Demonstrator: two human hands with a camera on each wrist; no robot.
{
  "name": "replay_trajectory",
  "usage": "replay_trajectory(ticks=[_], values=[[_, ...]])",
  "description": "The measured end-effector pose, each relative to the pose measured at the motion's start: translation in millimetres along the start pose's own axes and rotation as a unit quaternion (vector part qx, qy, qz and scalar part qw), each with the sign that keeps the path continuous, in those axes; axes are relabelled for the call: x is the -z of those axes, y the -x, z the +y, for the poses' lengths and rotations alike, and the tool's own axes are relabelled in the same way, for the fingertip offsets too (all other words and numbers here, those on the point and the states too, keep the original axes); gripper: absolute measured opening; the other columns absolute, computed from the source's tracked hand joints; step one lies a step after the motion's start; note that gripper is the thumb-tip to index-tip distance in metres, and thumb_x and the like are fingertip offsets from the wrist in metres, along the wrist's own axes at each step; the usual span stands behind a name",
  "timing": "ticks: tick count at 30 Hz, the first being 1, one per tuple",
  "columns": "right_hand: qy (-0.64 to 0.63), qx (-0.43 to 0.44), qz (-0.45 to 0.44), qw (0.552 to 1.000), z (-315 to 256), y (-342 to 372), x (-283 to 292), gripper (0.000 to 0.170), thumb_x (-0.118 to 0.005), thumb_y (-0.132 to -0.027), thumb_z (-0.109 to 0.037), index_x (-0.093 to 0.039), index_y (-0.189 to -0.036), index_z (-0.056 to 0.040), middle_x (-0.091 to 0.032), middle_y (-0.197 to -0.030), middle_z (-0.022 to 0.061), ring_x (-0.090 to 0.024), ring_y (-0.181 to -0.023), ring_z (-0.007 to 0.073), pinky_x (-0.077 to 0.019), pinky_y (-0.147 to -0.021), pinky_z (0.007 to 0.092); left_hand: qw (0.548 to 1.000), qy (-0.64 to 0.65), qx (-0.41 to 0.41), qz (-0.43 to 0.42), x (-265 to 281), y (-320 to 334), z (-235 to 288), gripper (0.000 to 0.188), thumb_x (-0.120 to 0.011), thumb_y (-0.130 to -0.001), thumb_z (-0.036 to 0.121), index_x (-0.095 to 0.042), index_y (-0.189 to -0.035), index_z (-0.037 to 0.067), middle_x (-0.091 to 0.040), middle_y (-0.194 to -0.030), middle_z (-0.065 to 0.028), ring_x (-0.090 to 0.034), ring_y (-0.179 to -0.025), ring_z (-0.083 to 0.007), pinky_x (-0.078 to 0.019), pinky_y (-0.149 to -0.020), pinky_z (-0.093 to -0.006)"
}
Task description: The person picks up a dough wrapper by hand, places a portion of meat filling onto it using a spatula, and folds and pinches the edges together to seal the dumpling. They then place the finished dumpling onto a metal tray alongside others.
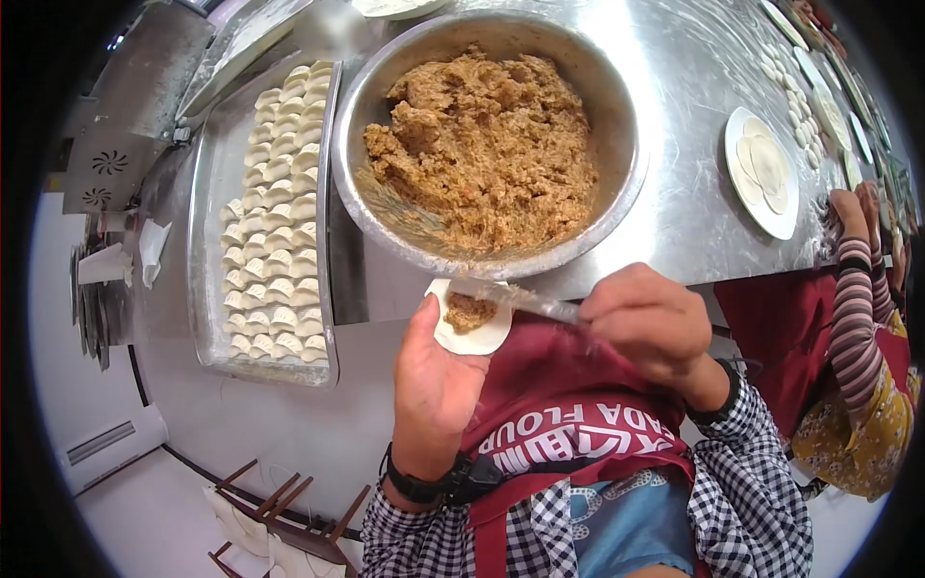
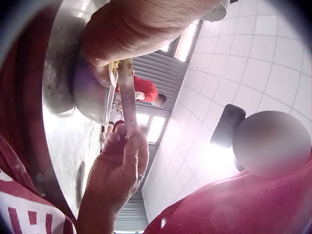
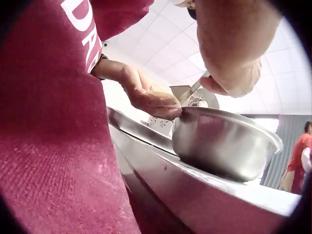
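In the head view, the left hand (image 1: 436,385) holds a round dough wrapper (image 1: 489,335) on its fingers, thumb on the wrapper's edge. Brown filling (image 1: 468,312) lies on the wrapper. The right hand (image 1: 655,320) grips a flat metal spatula (image 1: 540,302), its blade over the wrapper's upper part. Both hands are just in front of a large steel bowl (image 1: 628,197) of brown filling. In the right wrist view, the left hand (image 3: 148,95) carries the wrapper close to the bowl's rim, and the right hand (image 3: 234,80) is above the bowl.
A metal tray (image 1: 204,279) with rows of folded dumplings (image 1: 279,241) stands left of the bowl. To the right are a white plate (image 1: 779,220) of wrappers and many small dough pieces (image 1: 798,106). Another person's striped sleeve (image 1: 856,323) reaches in at the right edge.
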State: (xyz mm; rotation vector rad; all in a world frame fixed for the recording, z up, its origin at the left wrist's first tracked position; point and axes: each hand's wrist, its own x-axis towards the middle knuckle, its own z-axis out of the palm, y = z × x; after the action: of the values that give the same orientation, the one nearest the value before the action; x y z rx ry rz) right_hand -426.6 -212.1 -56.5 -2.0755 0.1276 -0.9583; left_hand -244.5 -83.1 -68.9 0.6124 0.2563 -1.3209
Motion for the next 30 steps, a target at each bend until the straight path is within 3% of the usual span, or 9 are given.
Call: replay_trajectory(ticks=[1,2,9,12,14,23,25,29,30], values=[[0.006,0.018,-0.033,0.999,-5.2,-5.9,1.7,0.020,-0.062,-0.069,-0.003,-0.061,-0.089,0.0013,-0.061,-0.088,0.0120,-0.060,-0.075,0.0251,-0.0483,-0.064,0.0296,0.999,0.030,0.012,-0.031,3.3,-0.4,0.8,0.035,-0.039,-0.094,0.021,-0.041,-0.121,-0.001,-0.049,-0.122,-0.0160,-0.046,-0.115,-0.0291,-0.0349,-0.101,-0.0452],[0.006,0.017,-0.032,0.999,-6.4,-7.2,0.8,0.020,-0.062,-0.069,-0.003,-0.061,-0.089,0.0013,-0.061,-0.088,0.0120,-0.060,-0.075,0.0251,-0.0483,-0.064,0.0296,0.996,0.060,0.024,-0.061,5.1,-0.7,1.3,0.035,-0.038,-0.094,0.021,-0.041,-0.121,-0.001,-0.049,-0.122,-0.0162,-0.047,-0.115,-0.0292,-0.0353,-0.101,-0.0448],[0.039,0.056,-0.091,0.993,-14.6,-13.5,-0.1,0.021,-0.060,-0.069,-0.001,-0.062,-0.090,0.0012,-0.060,-0.085,0.0114,-0.060,-0.072,0.0247,-0.0495,-0.062,0.0312,0.998,0.039,0.029,-0.050,2.1,1.8,3.6,0.034,-0.038,-0.094,0.021,-0.041,-0.120,-0.002,-0.049,-0.120,-0.0178,-0.047,-0.114,-0.0304,-0.0358,-0.100,-0.0461],[-0.017,0.017,-0.047,0.999,-13.9,-15.9,9.1,0.021,-0.060,-0.070,0.003,-0.062,-0.091,0.0015,-0.062,-0.086,0.0137,-0.061,-0.073,0.0256,-0.0501,-0.063,0.0314,0.996,0.073,0.034,-0.039,4.0,1.1,3.3,0.034,-0.037,-0.095,0.021,-0.041,-0.120,-0.002,-0.049,-0.121,-0.0177,-0.047,-0.114,-0.0306,-0.0356,-0.100,-0.0474],[-0.001,-0.066,0.014,0.998,-9.1,-20.3,15.7,0.021,-0.060,-0.071,0.007,-0.062,-0.091,0.0026,-0.062,-0.087,0.0162,-0.062,-0.075,0.0264,-0.0501,-0.063,0.0310,0.996,0.080,0.023,-0.024,0.6,1.2,3.3,0.034,-0.037,-0.095,0.020,-0.041,-0.120,-0.003,-0.049,-0.122,-0.0176,-0.047,-0.115,-0.0308,-0.0355,-0.100,-0.0483],[0.106,-0.117,-0.055,0.986,-0.5,-48.0,36.5,0.017,-0.059,-0.069,0.008,-0.061,-0.086,0.0029,-0.064,-0.084,0.0134,-0.061,-0.071,0.0221,-0.0465,-0.062,0.0282,0.999,0.031,0.009,-0.006,6.0,1.5,5.1,0.035,-0.039,-0.094,0.020,-0.041,-0.121,-0.001,-0.049,-0.123,-0.0161,-0.046,-0.115,-0.0301,-0.0348,-0.101,-0.0482],[0.108,-0.113,-0.094,0.983,0.7,-53.1,37.8,0.016,-0.062,-0.072,0.005,-0.060,-0.087,0.0009,-0.062,-0.084,0.0130,-0.062,-0.075,0.0268,-0.0482,-0.063,0.0298,1.000,0.028,0.007,-0.003,4.5,1.6,5.5,0.035,-0.039,-0.094,0.020,-0.041,-0.121,-0.001,-0.048,-0.124,-0.0160,-0.046,-0.116,-0.0301,-0.0344,-0.101,-0.0483],[0.057,-0.154,-0.082,0.983,-5.6,-51.0,33.9,0.013,-0.060,-0.076,0.004,-0.060,-0.089,0.0023,-0.063,-0.084,0.0135,-0.062,-0.075,0.0230,-0.0480,-0.064,0.0280,1.000,0.026,0.010,-0.004,4.2,0.4,6.0,0.036,-0.038,-0.094,0.020,-0.040,-0.122,-0.001,-0.047,-0.125,-0.0164,-0.045,-0.117,-0.0298,-0.0334,-0.102,-0.0484],[-0.008,-0.200,-0.045,0.979,-11.3,-47.0,30.2,0.013,-0.058,-0.078,0.004,-0.060,-0.090,0.0035,-0.063,-0.085,0.0135,-0.062,-0.077,0.0207,-0.0481,-0.065,0.0269,1.000,0.023,0.011,-0.003,4.7,0.6,6.5,0.036,-0.038,-0.094,0.021,-0.040,-0.123,-0.001,-0.047,-0.125,-0.0165,-0.045,-0.117,-0.0298,-0.0333,-0.102,-0.0484]])
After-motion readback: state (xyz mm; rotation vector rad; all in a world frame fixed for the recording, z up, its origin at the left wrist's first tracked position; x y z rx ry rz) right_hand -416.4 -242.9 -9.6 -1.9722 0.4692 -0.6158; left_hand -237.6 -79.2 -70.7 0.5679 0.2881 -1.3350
